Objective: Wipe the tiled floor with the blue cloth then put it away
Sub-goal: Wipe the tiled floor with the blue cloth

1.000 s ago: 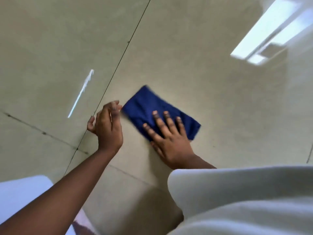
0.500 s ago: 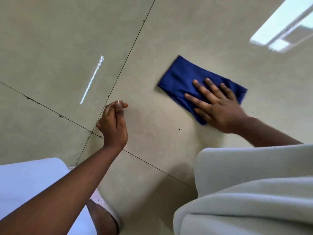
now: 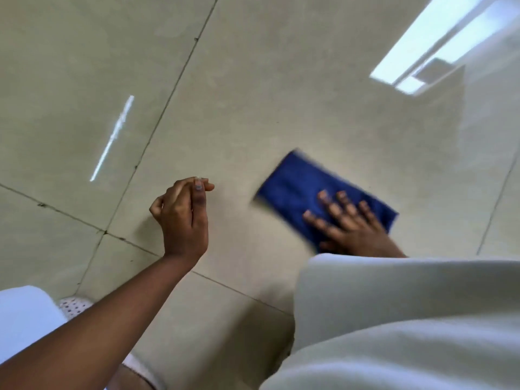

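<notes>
On the glossy beige tiled floor [image 3: 253, 94], which fills nearly the whole view and mirrors a bright window at upper right, dark grout lines cross to the left of the work. At lower right a pale sleeve [image 3: 394, 305] covers the right forearm, and at lower left the bare left arm reaches in. The blue cloth [image 3: 298, 184], folded into a flat rectangle, lies on the tile right of centre, its edges smeared by motion blur. The right hand [image 3: 346, 223] lies flat on the cloth's near end, fingers spread wide and pressing down rather than gripping it. The left hand [image 3: 183, 218] sits well apart from the cloth, loosely curled with thumb against forefinger, holding nothing; whether its knuckles touch the floor cannot be told. Wiping is judged to be under way, with putting away not yet begun. To do this step well, keep the palm as well as the fingers on the cloth so the free far end does not fold under, overlap each stroke, carry the passes across the grout lines, and catch the small dark specks near the joints.
</notes>
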